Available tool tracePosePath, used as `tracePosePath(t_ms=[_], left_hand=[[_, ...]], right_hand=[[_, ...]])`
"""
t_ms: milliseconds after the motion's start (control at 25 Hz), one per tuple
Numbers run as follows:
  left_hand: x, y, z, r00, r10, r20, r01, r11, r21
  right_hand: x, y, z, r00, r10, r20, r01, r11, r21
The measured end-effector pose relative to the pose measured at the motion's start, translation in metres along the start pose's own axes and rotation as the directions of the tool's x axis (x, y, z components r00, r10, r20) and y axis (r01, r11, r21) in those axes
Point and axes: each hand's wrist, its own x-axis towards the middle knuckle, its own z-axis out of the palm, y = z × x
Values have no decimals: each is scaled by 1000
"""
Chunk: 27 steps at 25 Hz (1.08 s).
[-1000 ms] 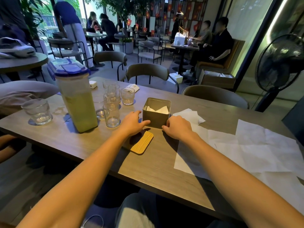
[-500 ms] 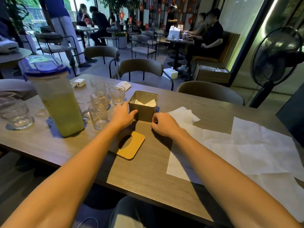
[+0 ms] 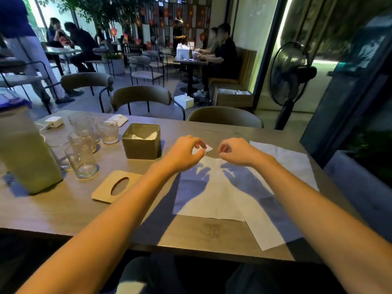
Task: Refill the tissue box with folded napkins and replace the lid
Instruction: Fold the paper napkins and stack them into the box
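Note:
The olive tissue box stands open on the table with a few white napkins low inside it. Its wooden lid, with an oval hole, lies flat in front of the box. An unfolded white napkin is spread to the right of the box. My left hand hovers over the napkin's far edge and pinches its corner. My right hand hangs just right of it, fingers curled and slightly apart, holding nothing. A second unfolded napkin lies further right.
A tall pitcher of green drink and several glasses crowd the table's left side. A white charger lies behind them. Chairs line the far edge; a standing fan is at the right.
Both hands left the sides of the tissue box and moved right, over the spread napkin. My left hand took hold of the napkin's far corner.

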Motion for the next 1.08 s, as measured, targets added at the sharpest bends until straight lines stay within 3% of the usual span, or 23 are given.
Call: tracePosePath(t_ms=[200, 440, 600, 800, 960, 1080], left_hand=[[9, 40, 73, 971, 3, 241, -29, 994, 106], [16, 50, 104, 968, -42, 246, -16, 973, 230], [16, 44, 115, 984, -104, 143, 95, 993, 68], [20, 37, 103, 965, -74, 253, 72, 997, 19], [20, 34, 92, 982, -104, 157, 138, 965, -222], [21, 33, 74, 979, -160, 126, 201, 860, -468]], right_hand=[[-42, 67, -12, 986, 167, 28, -164, 982, -93], [-62, 107, -8, 952, 302, 58, -299, 952, -59], [-60, 119, -1, 944, 318, 90, -317, 948, -24], [-60, 119, 11, 937, 337, 88, -340, 940, 23], [-56, 117, 14, 944, 330, 26, -329, 944, -15], [-52, 117, 11, 939, 344, -13, -344, 939, -2]])
